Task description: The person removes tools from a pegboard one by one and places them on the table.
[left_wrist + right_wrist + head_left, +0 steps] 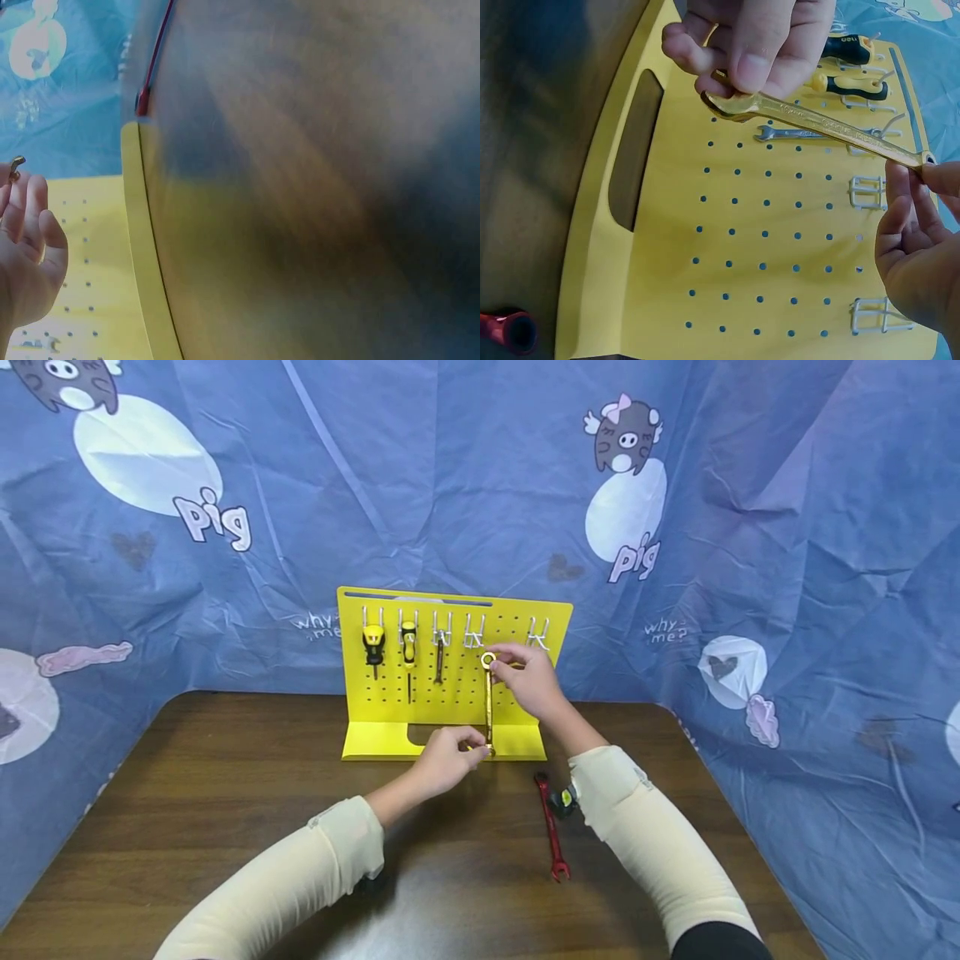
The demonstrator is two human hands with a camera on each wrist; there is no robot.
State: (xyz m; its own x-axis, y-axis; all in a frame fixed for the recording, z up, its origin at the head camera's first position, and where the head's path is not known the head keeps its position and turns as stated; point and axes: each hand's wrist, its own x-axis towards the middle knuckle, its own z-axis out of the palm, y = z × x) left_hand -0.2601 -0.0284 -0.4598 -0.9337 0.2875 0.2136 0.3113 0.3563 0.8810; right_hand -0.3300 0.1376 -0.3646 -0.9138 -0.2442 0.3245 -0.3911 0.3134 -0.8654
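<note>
A gold combination wrench (489,706) stands nearly vertical in front of the yellow pegboard (457,689). My right hand (528,681) pinches its ring end at the top. The left hand (447,758) pinches the open-jaw end low down, near the board's base. In the right wrist view the wrench (825,124) stretches between both hands, apart from the hooks. Only part of a hand (30,262) and a bit of gold metal show at the left wrist view's edge. Nearest the held wrench is a white wire hook (474,631).
Two yellow-black screwdrivers (408,652) and a small silver wrench (439,660) hang at the board's left. Another white hook (537,633) is on its right. A red wrench (552,827) lies on the brown table (225,810) near my right forearm. Blue patterned cloth surrounds the table.
</note>
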